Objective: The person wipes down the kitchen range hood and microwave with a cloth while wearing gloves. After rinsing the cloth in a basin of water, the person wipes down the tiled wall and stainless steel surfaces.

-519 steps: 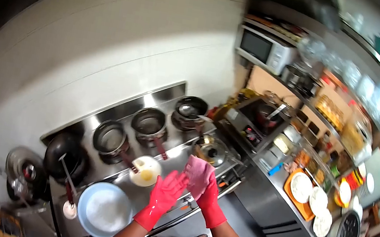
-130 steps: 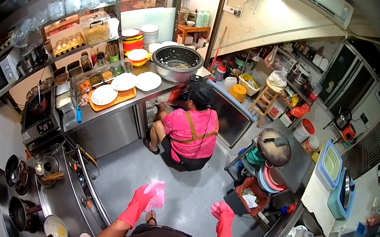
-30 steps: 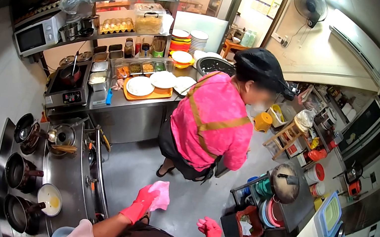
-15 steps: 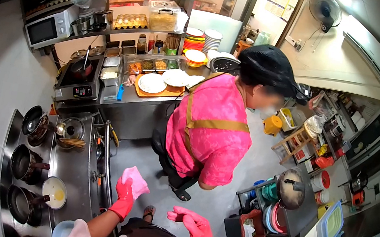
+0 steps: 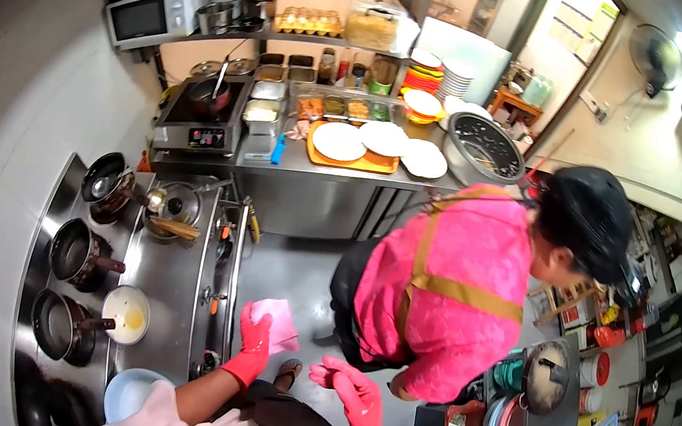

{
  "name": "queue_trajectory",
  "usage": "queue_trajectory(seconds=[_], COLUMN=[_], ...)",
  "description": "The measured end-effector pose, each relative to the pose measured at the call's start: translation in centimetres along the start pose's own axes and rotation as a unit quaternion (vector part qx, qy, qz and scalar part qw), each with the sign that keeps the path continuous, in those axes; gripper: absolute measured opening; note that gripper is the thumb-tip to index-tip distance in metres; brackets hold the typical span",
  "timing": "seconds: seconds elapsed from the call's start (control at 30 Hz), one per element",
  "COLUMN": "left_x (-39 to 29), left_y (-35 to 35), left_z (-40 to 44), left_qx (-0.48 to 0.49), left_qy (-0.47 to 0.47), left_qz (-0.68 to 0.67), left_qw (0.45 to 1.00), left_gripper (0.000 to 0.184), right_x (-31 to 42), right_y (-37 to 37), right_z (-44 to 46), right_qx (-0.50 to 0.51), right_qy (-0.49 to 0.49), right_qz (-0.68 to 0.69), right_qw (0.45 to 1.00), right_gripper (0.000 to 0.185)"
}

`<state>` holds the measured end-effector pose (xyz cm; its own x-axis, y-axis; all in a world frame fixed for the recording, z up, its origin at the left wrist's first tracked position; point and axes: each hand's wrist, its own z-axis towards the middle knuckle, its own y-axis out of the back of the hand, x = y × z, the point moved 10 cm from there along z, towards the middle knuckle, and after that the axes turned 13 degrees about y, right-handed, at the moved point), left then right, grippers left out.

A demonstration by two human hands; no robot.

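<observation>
While the cloth (image 5: 274,326) was held at the front side of the stove (image 5: 169,283), its fabric was clasped in the grip of the left hand (image 5: 252,344). The grip of the right hand (image 5: 358,405) was released, with the fingers loosely extended, farther out from the stove than the cloth. Both hands were covered by red gloves. Along the back of the stove, three pans (image 5: 75,252) were lined up; nearer its front, a bowl (image 5: 126,314) with yellow liquid was placed. By the stove's far end, chopsticks (image 5: 174,228) were laid across a lidded pot (image 5: 178,202), and at its near end a blue basin (image 5: 135,396) was partly hidden by a sleeve. Beyond the far end, a cooker (image 5: 201,122) and an orange tray (image 5: 353,159) bearing white plates (image 5: 339,141) were carried by the surface (image 5: 265,157). Across the floor from the stove, a co-worker (image 5: 455,295) was seen bent forward, dressed in pink.
</observation>
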<state>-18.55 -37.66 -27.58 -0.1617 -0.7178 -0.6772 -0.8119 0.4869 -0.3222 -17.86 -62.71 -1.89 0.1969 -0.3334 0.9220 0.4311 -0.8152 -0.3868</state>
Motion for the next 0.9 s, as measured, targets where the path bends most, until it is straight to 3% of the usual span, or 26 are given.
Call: queue_trajectory(seconds=[0.07,0.2,0.33,0.47,0.5,0.83,0.9], left_x=[-1.0,-3.1,-4.4,-7.0,-6.9,-5.2,-5.9], left_y=[-0.4,-1.8,-4.2,-6.8,-6.9,-16.9,-21.5], left_z=[0.5,2.7,3.1,2.3,4.1,6.3,4.0], left_qx=[-0.001,0.027,0.085,0.069,0.096,0.137,0.193], left_qy=[-0.014,-0.133,-0.075,-0.043,-0.078,-0.085,-0.169], left_qz=[-0.010,0.072,0.024,-0.017,0.005,0.215,0.294], left_qw=[1.000,0.988,0.993,0.997,0.992,0.963,0.921], left_gripper=[0.070,0.050,0.049,0.039,0.041,0.055,0.055], right_x=[-0.1,-1.2,-2.3,-3.7,-3.8,-4.4,-4.7], right_y=[0.1,0.6,1.1,2.2,2.5,9.9,12.1], right_z=[0.8,2.5,4.3,5.9,6.2,6.1,6.6], right_qx=[-0.017,-0.045,-0.058,-0.068,-0.077,-0.220,-0.253], right_qy=[0.001,-0.024,-0.044,-0.022,-0.017,-0.033,-0.039], right_qz=[-0.004,-0.010,0.006,0.027,0.027,0.019,0.037], right_qw=[1.000,0.999,0.997,0.997,0.997,0.975,0.966], right_gripper=[0.039,0.040,0.040,0.040,0.040,0.046,0.049])
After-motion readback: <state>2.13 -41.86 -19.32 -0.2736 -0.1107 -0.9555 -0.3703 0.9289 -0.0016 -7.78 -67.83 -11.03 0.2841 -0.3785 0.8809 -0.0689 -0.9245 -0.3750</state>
